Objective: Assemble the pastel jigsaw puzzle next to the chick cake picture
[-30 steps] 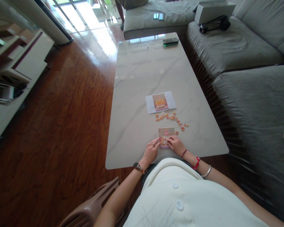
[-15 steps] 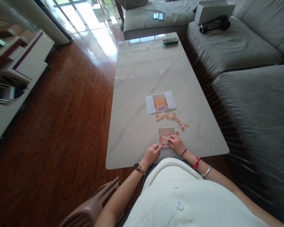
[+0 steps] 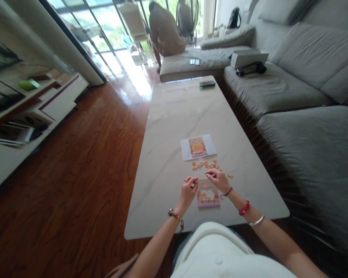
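Note:
A small jigsaw puzzle [image 3: 208, 204], partly filled in with a pale gap in its middle, lies near the table's front edge. My left hand [image 3: 188, 192] is raised at its upper left corner, thumb and fingers pinched together. My right hand [image 3: 218, 180] hovers over its upper right side, fingertips also pinched. Whatever is in either pinch is too small to make out. Loose puzzle pieces [image 3: 201, 165] lie scattered beyond the hands, some partly hidden by my right hand. Behind them is a paper sheet [image 3: 185, 149] with a printed yellow character picture.
The marble-look table [image 3: 162, 170] stretches away from me, with a phone-like dark object [image 3: 207, 83] at its far end. A grey sofa [image 3: 310, 131] runs along the right. Another person [image 3: 166, 31] bends down beyond the table, beside a fan [image 3: 187, 17].
Both hands have lifted off the puzzle's lower part and moved forward to its upper edge. My view has tilted up, bringing the other person and the fan into sight.

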{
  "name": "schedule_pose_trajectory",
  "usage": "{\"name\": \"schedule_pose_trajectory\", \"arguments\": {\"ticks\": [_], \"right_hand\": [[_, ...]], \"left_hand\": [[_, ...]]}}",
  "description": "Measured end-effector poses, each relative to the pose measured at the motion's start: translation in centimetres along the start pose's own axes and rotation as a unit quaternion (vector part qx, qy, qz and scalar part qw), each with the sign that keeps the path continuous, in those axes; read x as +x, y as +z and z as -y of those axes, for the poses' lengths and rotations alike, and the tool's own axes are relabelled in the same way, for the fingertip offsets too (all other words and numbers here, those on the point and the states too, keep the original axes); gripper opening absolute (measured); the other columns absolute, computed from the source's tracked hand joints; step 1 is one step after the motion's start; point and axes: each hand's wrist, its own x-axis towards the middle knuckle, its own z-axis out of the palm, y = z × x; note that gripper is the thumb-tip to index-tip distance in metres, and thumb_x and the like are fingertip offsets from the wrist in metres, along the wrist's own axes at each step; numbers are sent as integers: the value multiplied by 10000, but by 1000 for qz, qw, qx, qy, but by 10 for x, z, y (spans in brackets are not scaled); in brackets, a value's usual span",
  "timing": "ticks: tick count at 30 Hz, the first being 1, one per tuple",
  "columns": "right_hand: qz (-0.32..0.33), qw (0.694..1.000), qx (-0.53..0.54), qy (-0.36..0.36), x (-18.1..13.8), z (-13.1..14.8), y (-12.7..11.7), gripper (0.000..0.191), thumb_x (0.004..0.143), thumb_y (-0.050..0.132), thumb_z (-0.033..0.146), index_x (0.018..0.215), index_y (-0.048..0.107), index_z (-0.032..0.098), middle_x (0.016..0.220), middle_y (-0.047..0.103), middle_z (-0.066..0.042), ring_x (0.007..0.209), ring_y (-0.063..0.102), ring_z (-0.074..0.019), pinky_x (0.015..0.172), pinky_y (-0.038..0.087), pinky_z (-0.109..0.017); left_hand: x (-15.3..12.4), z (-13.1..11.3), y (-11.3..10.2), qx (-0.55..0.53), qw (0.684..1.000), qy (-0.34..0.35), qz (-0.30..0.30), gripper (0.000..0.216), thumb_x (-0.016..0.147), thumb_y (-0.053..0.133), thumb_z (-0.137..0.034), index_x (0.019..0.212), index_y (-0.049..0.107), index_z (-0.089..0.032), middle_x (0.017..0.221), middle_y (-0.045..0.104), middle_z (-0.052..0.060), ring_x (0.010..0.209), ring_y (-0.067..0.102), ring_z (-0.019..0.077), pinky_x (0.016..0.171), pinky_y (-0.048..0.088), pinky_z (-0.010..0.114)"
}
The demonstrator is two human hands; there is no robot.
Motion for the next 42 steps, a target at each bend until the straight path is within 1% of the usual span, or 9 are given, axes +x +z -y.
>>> {"name": "schedule_pose_trajectory", "arguments": {"ticks": [2,4,5,7,9,12,18,29,42], "right_hand": [[-46,998,51,10,40,9,-12,218,741,476,329,777,612,163,748,630,-43,658,576,-137,572,458,-239],[-85,994,73,3,71,17,-21,243,724,483,361,767,611,159,748,639,-48,666,584,-147,570,461,-241],[-99,992,76,-2,82,21,-25,251,714,489,374,761,611,159,752,642,-52,674,586,-152,570,461,-244],[-115,991,74,-7,93,24,-29,264,701,496,390,752,614,160,756,647,-59,690,591,-162,571,462,-249],[-123,990,72,-3,95,24,-29,273,698,492,398,749,617,161,747,650,-61,684,593,-166,564,460,-250],[-129,990,64,3,89,19,-29,275,698,488,399,740,619,161,727,651,-62,668,593,-166,553,457,-250],[-125,991,53,1,81,14,-27,275,695,489,397,736,622,160,738,653,-60,679,594,-168,577,462,-259],[-127,990,57,13,74,5,-25,279,692,490,404,733,624,163,716,649,-59,637,588,-164,576,461,-266],[-121,990,70,19,76,3,-23,280,688,493,403,738,621,159,729,648,-59,646,587,-162,581,459,-263]], "left_hand": [[42,-7,1,-66,996,-21,-63,180,776,447,-237,903,564,-186,850,543,34,712,558,95,541,479,182],[76,-15,1,-103,989,-27,-104,172,758,480,-240,894,562,-175,836,554,34,721,567,102,564,492,199],[87,-18,1,-114,986,-30,-122,170,751,492,-237,891,561,-171,830,560,36,725,570,105,576,495,207],[99,-20,-1,-124,981,-38,-146,166,743,505,-233,884,562,-166,823,570,38,726,573,109,589,499,217],[100,-18,-3,-125,978,-46,-160,159,739,511,-240,867,566,-163,816,574,40,715,575,109,592,500,223],[92,-11,-9,-119,976,-59,-173,161,732,514,-263,841,572,-159,805,573,39,686,575,107,583,500,229],[86,-5,-17,-103,976,-61,-182,180,723,517,-281,840,573,-157,811,566,38,703,576,114,598,498,237],[86,-10,-15,-95,978,-54,-176,169,723,516,-277,839,575,-169,812,553,31,693,570,106,581,496,222],[88,-6,-16,-84,978,-54,-181,151,727,511,-256,831,574,-167,810,556,30,682,566,98,573,492,212]]}}
